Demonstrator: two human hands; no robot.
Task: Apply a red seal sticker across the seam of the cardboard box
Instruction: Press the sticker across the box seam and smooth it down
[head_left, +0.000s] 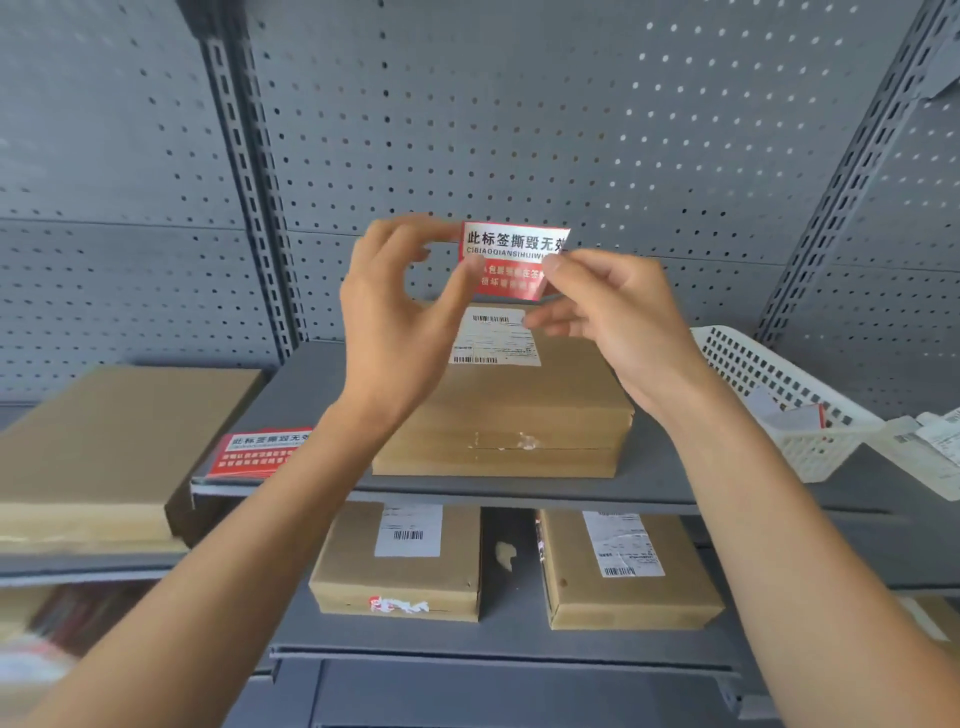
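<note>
Both hands hold one red sticker (511, 260) up in the air above the cardboard box (511, 410), which lies flat on the grey shelf (654, 467). The sticker's long axis runs left to right, tilted slightly, with its printed face toward the camera and the text upright. The left hand (400, 317) pinches its left edge between thumb and forefinger; the right hand (618, 322) pinches its right edge the same way. A stack of red stickers (260, 453) lies on the shelf left of the box, and a white basket (779, 400) stands to the right.
</note>
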